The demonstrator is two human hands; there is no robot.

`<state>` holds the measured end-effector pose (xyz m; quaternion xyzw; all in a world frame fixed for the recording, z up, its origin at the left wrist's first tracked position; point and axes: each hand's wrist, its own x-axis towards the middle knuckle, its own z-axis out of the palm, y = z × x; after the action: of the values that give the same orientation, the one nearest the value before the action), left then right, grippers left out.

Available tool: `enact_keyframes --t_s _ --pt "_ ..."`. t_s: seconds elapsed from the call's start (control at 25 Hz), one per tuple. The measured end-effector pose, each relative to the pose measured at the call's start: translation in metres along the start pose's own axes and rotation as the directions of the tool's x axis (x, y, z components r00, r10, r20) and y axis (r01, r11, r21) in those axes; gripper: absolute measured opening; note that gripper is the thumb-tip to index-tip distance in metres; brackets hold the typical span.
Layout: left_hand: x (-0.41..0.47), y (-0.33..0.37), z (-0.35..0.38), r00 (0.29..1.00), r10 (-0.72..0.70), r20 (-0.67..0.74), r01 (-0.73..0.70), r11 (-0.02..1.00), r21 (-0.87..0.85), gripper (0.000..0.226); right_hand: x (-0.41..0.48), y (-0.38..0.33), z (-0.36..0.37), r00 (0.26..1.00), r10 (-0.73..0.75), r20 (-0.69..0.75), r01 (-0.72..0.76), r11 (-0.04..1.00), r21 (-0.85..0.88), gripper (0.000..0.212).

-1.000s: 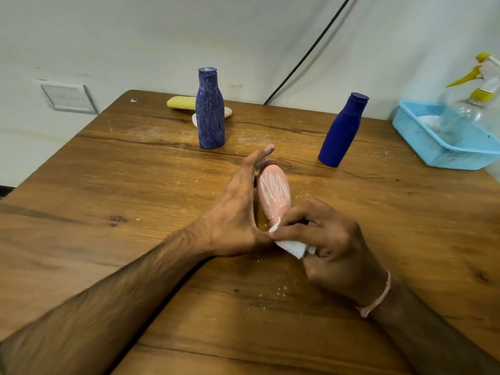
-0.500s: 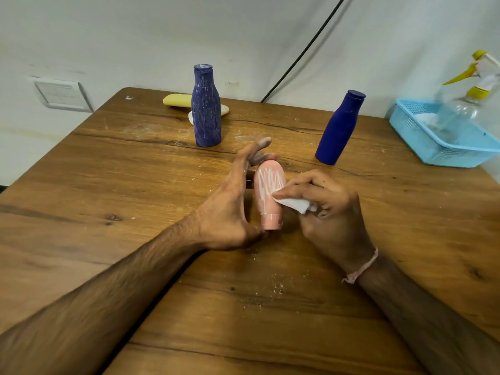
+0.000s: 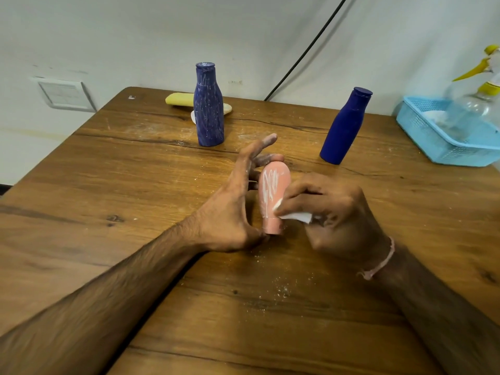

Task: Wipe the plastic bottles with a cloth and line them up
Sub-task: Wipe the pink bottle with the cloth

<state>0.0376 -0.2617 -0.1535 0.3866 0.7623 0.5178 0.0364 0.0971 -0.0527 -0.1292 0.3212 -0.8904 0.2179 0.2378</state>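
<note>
While your left hand (image 3: 230, 209) grips the pink bottle (image 3: 274, 189) end to end, seemingly above the desk (image 3: 135, 185), your right hand (image 3: 334, 212) pinches the cloth (image 3: 296, 216) at its neck; next, wipe the streaked body.

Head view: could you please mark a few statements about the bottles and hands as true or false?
The right hand pinches a white cloth against the pink bottle. True.
The pink bottle is free of marks. False: white streaks cover its side.
The scratched blue bottle and the clean blue bottle both stand on the table. True.
The light-blue basket is empty. False: a spray bottle sits in it.
</note>
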Motion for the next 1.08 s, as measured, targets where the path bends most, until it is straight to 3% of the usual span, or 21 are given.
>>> enact_keyframes --t_s 0.12,0.2,0.36,0.56,0.68,1.08 --pt "0.001 -0.001 0.000 0.999 0.032 0.005 -0.032 0.999 -0.005 0.135 0.005 0.004 0.005 0.969 0.192 -0.157 -0.182 0.981 0.075 0.022" --pt "0.000 -0.003 0.000 0.999 0.032 0.022 -0.031 0.999 -0.022 0.135 0.002 0.002 0.009 0.944 0.285 -0.168 -0.261 0.953 0.155 0.021" --pt "0.002 -0.010 0.001 0.999 0.016 0.037 -0.012 0.995 -0.094 0.135 -0.010 0.002 0.003 0.975 0.222 -0.021 -0.204 0.926 0.316 0.019" --pt "-0.001 -0.013 0.000 1.000 0.003 0.018 0.001 0.977 -0.214 0.135 0.001 0.001 0.011 0.925 0.332 -0.185 -0.305 0.939 0.161 0.023" --pt "-0.005 -0.012 0.001 1.000 -0.006 -0.019 0.000 0.959 -0.285 0.131 -0.001 0.000 0.005 0.956 0.239 -0.167 -0.199 0.953 0.227 0.019" --pt "-0.008 -0.005 0.003 0.992 -0.113 -0.050 0.070 0.847 -0.526 0.127 0.002 -0.004 0.000 0.946 0.266 -0.188 -0.156 0.877 0.454 0.018"
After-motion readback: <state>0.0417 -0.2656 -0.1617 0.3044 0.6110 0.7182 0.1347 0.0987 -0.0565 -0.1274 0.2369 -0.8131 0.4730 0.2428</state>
